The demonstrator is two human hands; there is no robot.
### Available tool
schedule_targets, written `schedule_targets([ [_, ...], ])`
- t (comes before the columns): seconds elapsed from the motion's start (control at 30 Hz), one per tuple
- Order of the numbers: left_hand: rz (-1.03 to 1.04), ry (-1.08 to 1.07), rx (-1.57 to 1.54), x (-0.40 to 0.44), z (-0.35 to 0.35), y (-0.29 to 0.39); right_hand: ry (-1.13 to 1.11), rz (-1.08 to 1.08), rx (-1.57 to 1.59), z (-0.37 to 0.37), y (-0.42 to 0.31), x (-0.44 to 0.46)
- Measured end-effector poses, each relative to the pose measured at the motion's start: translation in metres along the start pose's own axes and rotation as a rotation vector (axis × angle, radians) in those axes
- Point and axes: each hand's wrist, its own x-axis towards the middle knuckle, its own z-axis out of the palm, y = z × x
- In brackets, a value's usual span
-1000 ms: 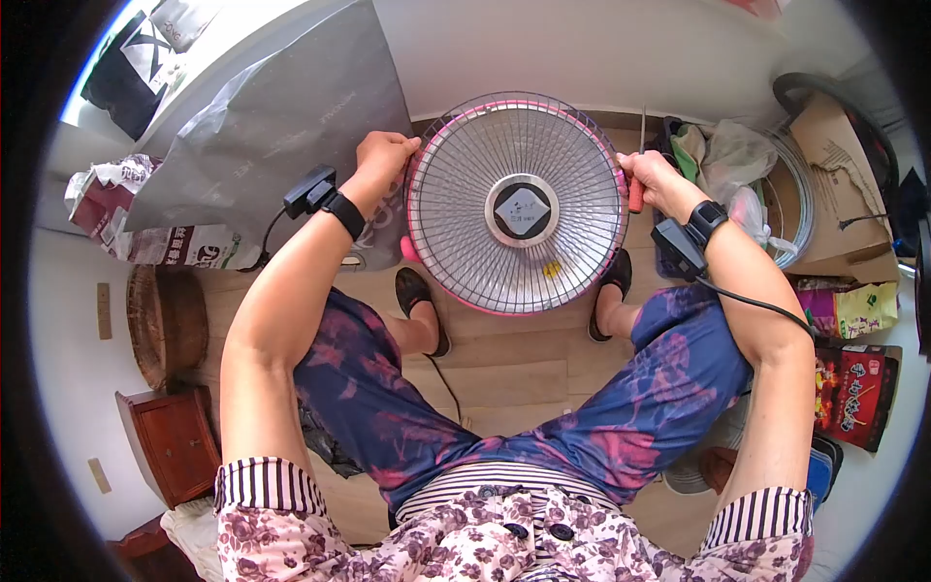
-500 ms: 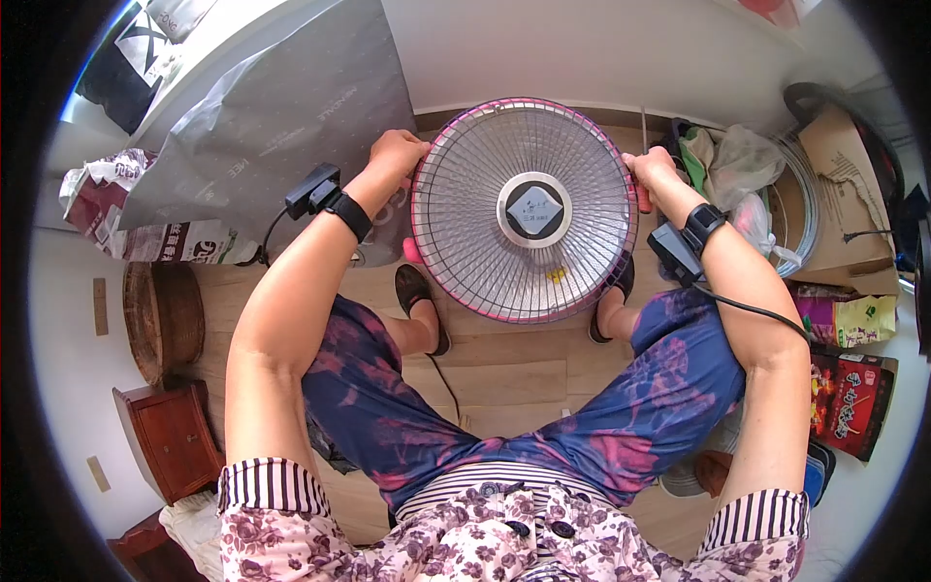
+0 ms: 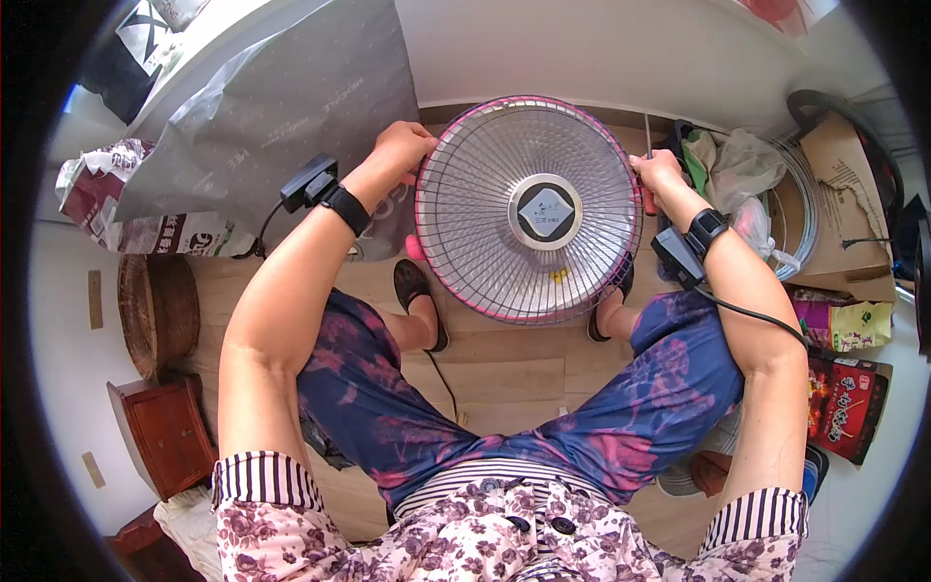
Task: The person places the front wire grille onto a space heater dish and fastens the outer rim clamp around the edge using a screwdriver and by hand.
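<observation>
A round electric dish heater [image 3: 485, 209] with a dark wire guard, pink rim and silver reflector stands between my feet, its front facing up toward me. At its hub sits a badge [image 3: 545, 211] with a blue diamond, and something small and yellow [image 3: 559, 276] shows low behind the wires. My left hand [image 3: 402, 150] has its fingers closed on the left edge of the rim. On the right edge, my right hand [image 3: 661, 173] pinches the rim and also holds a screwdriver [image 3: 650, 201] with a red handle, its thin shaft pointing away from me.
A grey plastic sheet [image 3: 281, 126] leans at the far left, near a woven basket [image 3: 160, 315] and a small wooden cabinet [image 3: 165, 432]. On the right are plastic bags [image 3: 745, 165], coiled wire [image 3: 803, 209], torn cardboard [image 3: 839, 194] and a red box [image 3: 849, 405]. A cord [image 3: 441, 378] lies on the floor.
The heater has shifted slightly to the right and its hub appears turned a little rightward. Both hands have moved with it, still on the rim; the screwdriver has moved along with my right hand.
</observation>
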Motion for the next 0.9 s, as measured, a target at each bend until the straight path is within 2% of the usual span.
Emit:
schedule_targets([
  [0.13,-0.006,-0.003,-0.008,-0.005,0.000,0.005,-0.098,-0.007,0.005,-0.004,0.003,-0.001],
  [0.43,-0.009,-0.054,0.050,0.000,0.002,-0.001,0.017,-0.045,-0.018,-0.001,0.001,-0.011],
  [0.53,-0.010,-0.050,0.046,-0.008,0.002,0.003,-0.015,-0.007,0.006,-0.003,-0.003,-0.010],
  [0.63,-0.015,-0.062,0.030,-0.007,0.002,0.002,0.066,-0.054,-0.090,-0.003,-0.009,-0.013],
  [0.77,-0.024,-0.063,0.017,-0.001,0.000,-0.001,0.049,-0.044,0.001,-0.008,-0.014,-0.013],
  [0.9,-0.044,-0.103,-0.001,0.004,0.001,-0.005,0.035,-0.049,-0.034,-0.013,-0.018,-0.024],
])
